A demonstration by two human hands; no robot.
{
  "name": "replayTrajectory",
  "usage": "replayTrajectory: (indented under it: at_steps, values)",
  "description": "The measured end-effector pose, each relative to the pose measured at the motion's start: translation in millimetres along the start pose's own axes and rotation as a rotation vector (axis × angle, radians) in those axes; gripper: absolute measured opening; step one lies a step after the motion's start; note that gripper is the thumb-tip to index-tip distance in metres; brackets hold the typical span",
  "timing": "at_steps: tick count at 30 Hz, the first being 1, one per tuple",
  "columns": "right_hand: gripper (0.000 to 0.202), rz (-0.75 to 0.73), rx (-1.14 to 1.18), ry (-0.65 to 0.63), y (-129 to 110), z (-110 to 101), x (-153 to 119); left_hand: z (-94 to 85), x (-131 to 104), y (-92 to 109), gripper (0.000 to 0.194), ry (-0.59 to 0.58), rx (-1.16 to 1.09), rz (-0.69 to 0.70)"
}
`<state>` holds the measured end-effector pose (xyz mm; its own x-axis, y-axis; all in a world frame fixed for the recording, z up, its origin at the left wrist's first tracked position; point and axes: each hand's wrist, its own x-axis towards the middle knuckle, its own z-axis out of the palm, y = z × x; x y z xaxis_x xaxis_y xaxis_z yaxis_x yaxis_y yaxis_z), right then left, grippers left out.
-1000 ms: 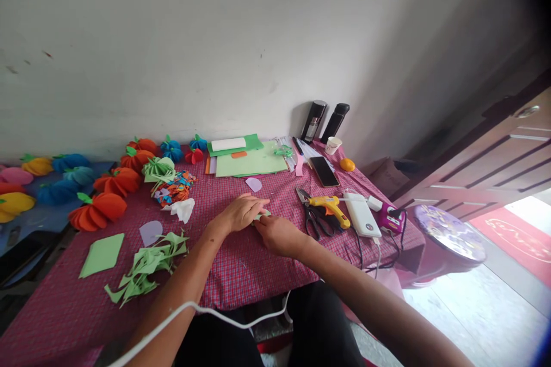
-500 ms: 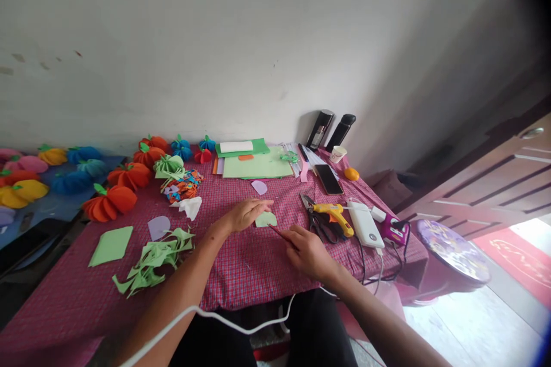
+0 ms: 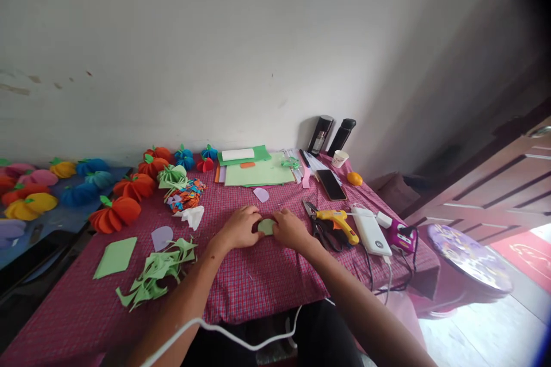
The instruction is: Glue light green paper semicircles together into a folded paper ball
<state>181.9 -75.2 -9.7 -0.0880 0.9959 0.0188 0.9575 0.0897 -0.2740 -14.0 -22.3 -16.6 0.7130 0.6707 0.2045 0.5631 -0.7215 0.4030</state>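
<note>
A small light-green paper piece with a rounded edge [image 3: 267, 227] is between my two hands, just above or on the checked cloth. My left hand [image 3: 241, 227] has its fingers curled and pinches the left side of the piece. My right hand [image 3: 290, 229] grips its right side, fingers bent. The fingertips cover both ends of the paper. A lilac paper piece [image 3: 261, 194] lies beyond my hands, and another lilac rounded piece [image 3: 162, 238] lies to the left. Close to my left forearm is a heap of light-green paper scraps [image 3: 161, 272], with a stack of green squares [image 3: 115, 257] beside it.
Right of my hands lie scissors [image 3: 326, 237], a yellow glue gun [image 3: 338, 222], a white power bank [image 3: 371, 232] and cables. A phone [image 3: 331, 184], a paper cup [image 3: 340, 159] and bottles [image 3: 321, 135] stand or lie behind. Paper pumpkins [image 3: 115, 214] fill the left.
My right hand no longer shows the thin red pencil-like stick and has moved in to the green paper. Both hands now grip the piece. The view has shifted slightly.
</note>
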Motion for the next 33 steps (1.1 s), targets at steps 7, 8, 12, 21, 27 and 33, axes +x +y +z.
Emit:
replayTrajectory:
  at_steps: [7, 8, 12, 21, 27, 33]
  values:
    - [0.010, -0.001, 0.321, 0.073, 15.2, 12.1, 3.4, 8.0, 3.3, -1.3, 0.030, 0.004, -0.183, -0.003]
    - [0.011, 0.017, 0.389, 0.068, 17.3, 13.5, 2.9, 8.8, 3.1, -1.2, 0.028, -0.004, -0.228, -0.013]
    - [0.012, 0.035, 0.732, 0.126, 18.4, 16.4, 4.7, 8.4, 3.5, -0.2, 0.028, 0.010, -0.518, -0.077]
    - [0.023, -0.137, 1.162, 0.600, -39.8, 7.2, 48.2, -0.5, 13.9, -3.2, 0.048, 0.453, -1.512, -0.381]
    - [0.014, -0.238, 1.218, 0.415, -48.2, 29.5, 62.3, -4.6, 10.8, -20.7, 0.022, 0.593, -1.403, -0.395]
    - [0.010, -0.202, 1.028, 0.574, -40.5, 36.3, 52.8, -4.9, 14.7, -15.3, 0.030, 0.719, -1.182, -0.450]
